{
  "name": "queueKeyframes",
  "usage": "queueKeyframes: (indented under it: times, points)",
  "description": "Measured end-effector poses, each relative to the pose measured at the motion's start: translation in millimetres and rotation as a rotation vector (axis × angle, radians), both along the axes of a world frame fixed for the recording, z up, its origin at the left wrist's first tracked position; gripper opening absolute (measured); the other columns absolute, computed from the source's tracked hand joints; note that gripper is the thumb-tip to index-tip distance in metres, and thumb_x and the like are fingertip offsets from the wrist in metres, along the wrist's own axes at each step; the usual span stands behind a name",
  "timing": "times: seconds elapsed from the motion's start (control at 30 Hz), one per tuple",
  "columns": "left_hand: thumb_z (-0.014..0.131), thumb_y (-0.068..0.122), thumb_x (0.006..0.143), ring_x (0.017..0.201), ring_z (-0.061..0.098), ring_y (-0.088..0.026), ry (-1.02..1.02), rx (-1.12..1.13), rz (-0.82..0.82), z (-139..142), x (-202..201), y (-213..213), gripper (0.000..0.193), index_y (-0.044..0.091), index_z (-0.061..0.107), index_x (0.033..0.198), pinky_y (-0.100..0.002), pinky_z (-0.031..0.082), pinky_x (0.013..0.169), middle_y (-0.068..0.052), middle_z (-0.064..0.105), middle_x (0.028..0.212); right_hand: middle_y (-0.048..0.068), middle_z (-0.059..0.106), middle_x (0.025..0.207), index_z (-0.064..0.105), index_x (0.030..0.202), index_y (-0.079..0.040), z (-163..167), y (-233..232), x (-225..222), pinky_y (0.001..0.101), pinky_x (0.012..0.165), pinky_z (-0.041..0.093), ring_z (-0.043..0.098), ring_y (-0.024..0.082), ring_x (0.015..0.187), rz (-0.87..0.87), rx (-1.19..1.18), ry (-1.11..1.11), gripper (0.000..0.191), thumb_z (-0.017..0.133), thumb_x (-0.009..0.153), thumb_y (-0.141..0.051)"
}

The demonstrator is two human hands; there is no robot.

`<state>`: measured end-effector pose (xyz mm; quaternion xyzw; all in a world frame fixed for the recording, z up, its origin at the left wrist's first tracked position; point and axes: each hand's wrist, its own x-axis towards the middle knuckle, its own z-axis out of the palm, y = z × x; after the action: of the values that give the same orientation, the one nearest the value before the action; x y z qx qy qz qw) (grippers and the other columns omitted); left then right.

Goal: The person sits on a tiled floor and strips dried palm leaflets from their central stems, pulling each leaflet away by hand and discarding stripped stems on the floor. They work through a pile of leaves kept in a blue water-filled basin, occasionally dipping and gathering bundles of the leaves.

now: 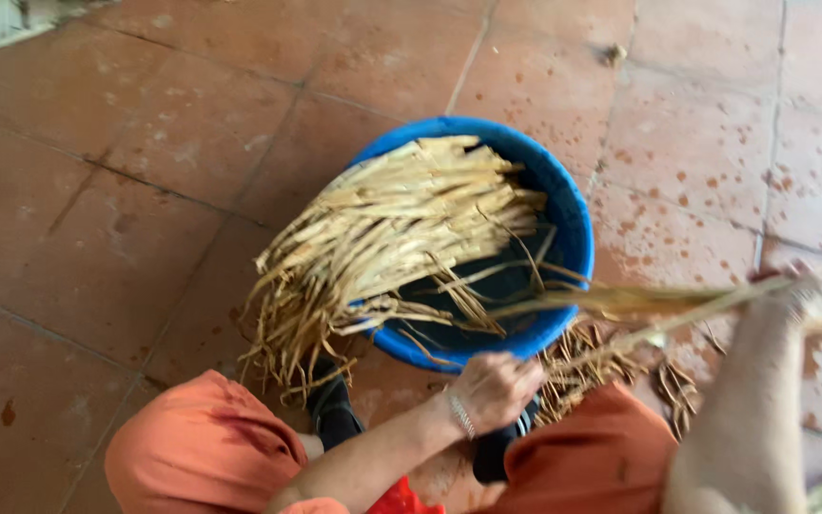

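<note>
A long pale fibre strip (639, 303) stretched out to the right of the blue plastic tub (563, 205), pinched in the person's right hand (811, 297), whose fingers were closed round its far end. The left hand (492, 388), curled into a loose fist, sat just below the tub's near rim; whether it gripped any strip I could not tell. A bundle of dried strips (382, 238) lay across the tub, spilling over its left side onto the red floor tiles (145, 143).
</note>
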<state>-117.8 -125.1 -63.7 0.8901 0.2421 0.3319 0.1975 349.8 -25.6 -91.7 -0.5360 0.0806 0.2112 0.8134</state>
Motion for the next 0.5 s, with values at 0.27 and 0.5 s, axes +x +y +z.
queueKeyframes:
  times: [0.27, 0.5]
  points:
    - [0.063, 0.013, 0.096, 0.070, 0.061, -0.023, 0.152, 0.048, 0.132, -82.8, -46.8, 37.4, 0.005, 0.014, 0.066, 0.091, -0.038, 0.053, 0.064, -0.005, 0.063, 0.073, 0.008, 0.073, 0.082, 0.066, 0.114, -0.007, 9.5, -8.9, 2.6, 0.0437, 0.065, 0.064, 0.073, 0.023, 0.070, 0.099, 0.193, -0.239, 0.024, 0.058, 0.109, -0.030]
    - [0.063, 0.018, 0.085, 0.122, 0.052, -0.031, 0.941, -0.258, 0.458, -152.0, -52.3, 124.2, 0.027, 0.016, 0.067, 0.112, -0.064, 0.041, 0.100, -0.012, 0.060, 0.127, 0.008, 0.072, 0.100, 0.058, 0.116, -0.009, 39.2, 19.5, -172.6, 0.0356, 0.078, 0.058, 0.069, 0.019, 0.088, 0.729, 0.108, -0.849, 0.016, 0.068, 0.114, -0.021]
